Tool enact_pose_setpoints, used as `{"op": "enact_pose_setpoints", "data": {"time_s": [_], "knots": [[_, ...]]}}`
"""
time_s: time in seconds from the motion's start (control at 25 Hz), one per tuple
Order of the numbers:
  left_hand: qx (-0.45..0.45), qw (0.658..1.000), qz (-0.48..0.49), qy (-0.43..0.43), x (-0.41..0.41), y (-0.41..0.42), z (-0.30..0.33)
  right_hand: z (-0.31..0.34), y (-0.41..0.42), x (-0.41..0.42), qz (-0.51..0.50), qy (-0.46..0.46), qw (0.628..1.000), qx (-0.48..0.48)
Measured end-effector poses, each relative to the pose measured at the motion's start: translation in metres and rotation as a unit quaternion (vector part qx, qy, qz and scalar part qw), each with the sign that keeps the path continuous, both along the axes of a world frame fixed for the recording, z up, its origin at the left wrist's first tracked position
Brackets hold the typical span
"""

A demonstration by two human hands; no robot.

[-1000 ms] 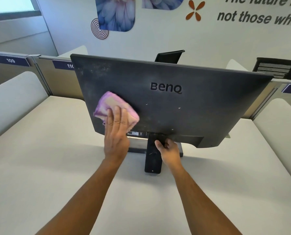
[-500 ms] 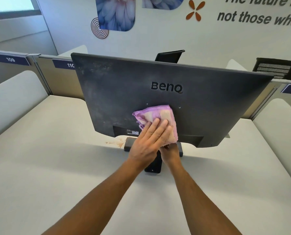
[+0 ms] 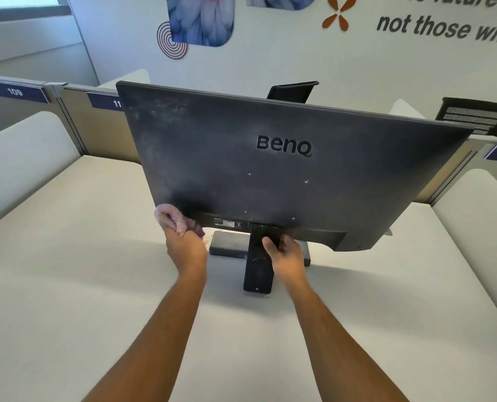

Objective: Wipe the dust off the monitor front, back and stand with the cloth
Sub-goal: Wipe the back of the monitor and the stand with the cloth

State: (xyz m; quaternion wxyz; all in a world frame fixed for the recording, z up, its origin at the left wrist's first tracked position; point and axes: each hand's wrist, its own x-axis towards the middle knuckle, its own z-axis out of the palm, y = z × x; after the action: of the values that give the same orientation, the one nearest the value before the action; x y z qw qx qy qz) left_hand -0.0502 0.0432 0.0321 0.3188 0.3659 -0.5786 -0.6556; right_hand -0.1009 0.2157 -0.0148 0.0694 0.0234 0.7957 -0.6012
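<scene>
At the desk's (image 3: 67, 285) centre the monitor (image 3: 285, 169) shows only its dusty back, screen hidden. At its seven-o'clock corner the left hand (image 3: 185, 248) grips the bunched cloth (image 3: 171, 219); right hand (image 3: 286, 256) curls round the stand (image 3: 257, 271), fingertips hidden.

Both forearms extended forward; left hand (image 3: 185, 245) curled, gripping bunched cloth (image 3: 171, 219); right hand (image 3: 285, 256) wrapped around stand neck (image 3: 257, 256), thumb forward.
</scene>
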Motion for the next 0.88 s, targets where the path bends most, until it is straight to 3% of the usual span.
{"op": "enact_pose_setpoints", "data": {"time_s": [0.2, 0.28, 0.4, 0.44, 0.56, 0.68, 0.72, 0.76, 0.84, 0.88], "knots": [[-0.123, 0.985, -0.124, -0.009, 0.003, 0.075, 0.021, 0.001, 0.003, -0.002, -0.011, 0.032, 0.999, 0.033], [-0.163, 0.957, -0.238, 0.010, 0.011, 0.098, 0.015, -0.002, -0.002, -0.003, -0.003, 0.057, 0.997, 0.056], [-0.217, 0.897, -0.383, 0.045, 0.016, 0.099, 0.006, -0.011, -0.010, 0.002, 0.018, 0.090, 0.982, 0.168], [-0.263, 0.876, -0.401, 0.058, 0.018, 0.092, 0.005, -0.009, -0.008, 0.004, 0.017, 0.096, 0.986, 0.138], [-0.429, 0.831, -0.343, 0.091, 0.022, 0.059, 0.009, -0.005, 0.000, -0.003, 0.007, 0.104, 0.990, 0.099], [-0.637, 0.732, -0.208, 0.122, 0.014, 0.011, 0.016, -0.002, 0.001, -0.003, 0.003, 0.049, 0.997, 0.062], [-0.654, 0.732, -0.149, 0.124, 0.010, -0.006, 0.018, -0.001, 0.000, -0.001, 0.003, 0.034, 0.998, 0.045], [-0.620, 0.772, -0.087, 0.115, 0.006, -0.019, 0.021, -0.001, 0.000, 0.000, 0.004, 0.022, 0.999, 0.034], [-0.409, 0.907, 0.032, 0.092, 0.002, -0.038, 0.033, -0.003, 0.002, -0.001, 0.004, 0.017, 1.000, 0.023], [-0.291, 0.949, 0.082, 0.085, 0.000, -0.042, 0.038, -0.003, 0.002, -0.002, 0.002, 0.017, 1.000, 0.016]]}}
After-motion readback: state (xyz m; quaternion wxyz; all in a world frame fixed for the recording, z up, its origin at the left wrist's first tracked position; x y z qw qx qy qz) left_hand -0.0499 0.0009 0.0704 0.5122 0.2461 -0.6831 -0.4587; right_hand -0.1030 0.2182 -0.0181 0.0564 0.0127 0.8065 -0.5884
